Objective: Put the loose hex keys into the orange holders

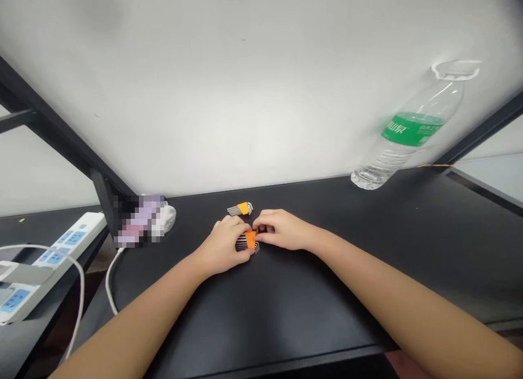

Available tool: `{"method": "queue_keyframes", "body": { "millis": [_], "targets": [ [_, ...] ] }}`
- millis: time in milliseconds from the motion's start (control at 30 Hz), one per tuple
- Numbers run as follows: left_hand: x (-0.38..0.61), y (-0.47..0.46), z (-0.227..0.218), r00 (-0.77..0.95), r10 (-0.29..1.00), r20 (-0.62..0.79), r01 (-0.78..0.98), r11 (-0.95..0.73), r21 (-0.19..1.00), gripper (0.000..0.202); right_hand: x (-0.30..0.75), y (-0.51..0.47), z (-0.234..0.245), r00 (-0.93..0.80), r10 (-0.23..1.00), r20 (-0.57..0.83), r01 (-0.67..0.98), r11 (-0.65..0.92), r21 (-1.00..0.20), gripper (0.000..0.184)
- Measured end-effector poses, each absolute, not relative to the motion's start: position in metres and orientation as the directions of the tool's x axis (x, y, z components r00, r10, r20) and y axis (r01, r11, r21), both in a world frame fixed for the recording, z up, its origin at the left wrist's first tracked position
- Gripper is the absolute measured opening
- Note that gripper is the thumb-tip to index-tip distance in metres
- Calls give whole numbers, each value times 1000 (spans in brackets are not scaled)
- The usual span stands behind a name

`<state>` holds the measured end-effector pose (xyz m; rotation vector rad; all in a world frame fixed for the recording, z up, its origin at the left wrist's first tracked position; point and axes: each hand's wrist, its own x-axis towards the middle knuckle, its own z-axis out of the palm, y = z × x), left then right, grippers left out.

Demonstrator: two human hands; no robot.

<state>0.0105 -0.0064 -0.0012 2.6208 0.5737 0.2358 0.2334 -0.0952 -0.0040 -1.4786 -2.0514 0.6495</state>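
Note:
Both my hands meet over a set of hex keys in an orange holder (249,241) on the black table (368,248). My left hand (224,245) is curled around the keys' left side. My right hand (280,230) pinches the orange holder from the right with closed fingers. A second set of hex keys in an orange holder (241,208) lies just behind my hands, untouched.
A clear water bottle with a green label (402,136) stands at the back right against the white wall. A blurred pinkish object with white cloth (145,220) sits at the left. White power strips (44,259) and a white cable (109,283) lie at the far left.

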Motion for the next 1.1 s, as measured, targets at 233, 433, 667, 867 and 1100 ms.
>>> {"method": "queue_keyframes", "body": {
  "millis": [233, 433, 667, 867, 1100],
  "targets": [
    [11, -10, 6, 879, 476, 32, 403, -776, 485, 33, 237, -97, -1, -334, 939, 83, 751, 318, -579, 21],
    [9, -9, 7, 897, 441, 36, 375, -802, 465, 29, 249, -95, 1, -333, 943, 8, 806, 289, -517, 11],
    [10, -9, 7, 882, 469, 52, 401, -803, 441, 32, 275, -100, 12, -348, 933, -93, 829, 260, -495, 10],
    [8, -7, 8, 886, 460, 53, 392, -805, 445, 32, 279, -103, 14, -261, 961, -95, 870, 191, -454, 6],
    [10, -11, 7, 898, 438, 51, 371, -813, 450, 28, 234, -103, 14, -262, 953, 154, 792, 304, -530, 15]
  ]
}}
